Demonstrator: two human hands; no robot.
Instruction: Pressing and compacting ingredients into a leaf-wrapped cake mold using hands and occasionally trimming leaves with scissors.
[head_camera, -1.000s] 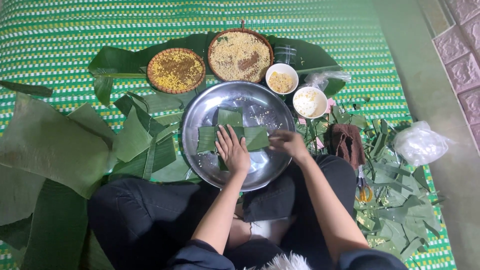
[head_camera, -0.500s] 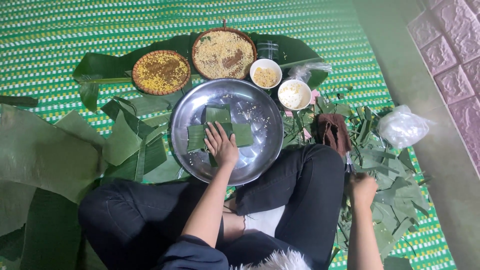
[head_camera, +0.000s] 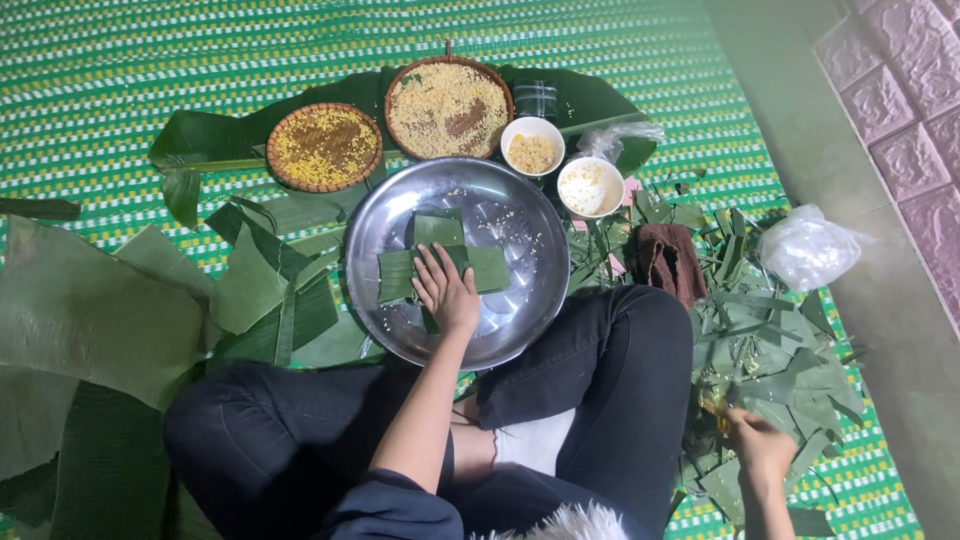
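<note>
One hand now: my left hand (head_camera: 447, 293) presses flat, fingers spread, on the folded green leaf parcel (head_camera: 442, 262) in the round steel basin (head_camera: 370, 262); my right hand (head_camera: 758, 446) has dropped into the leaf scraps (head_camera: 775, 370), grip unclear.

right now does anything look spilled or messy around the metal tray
Yes: loose rice grains lie scattered inside the metal tray around the folded leaf parcel, and leaf scraps litter the mat by the right knee.
</note>
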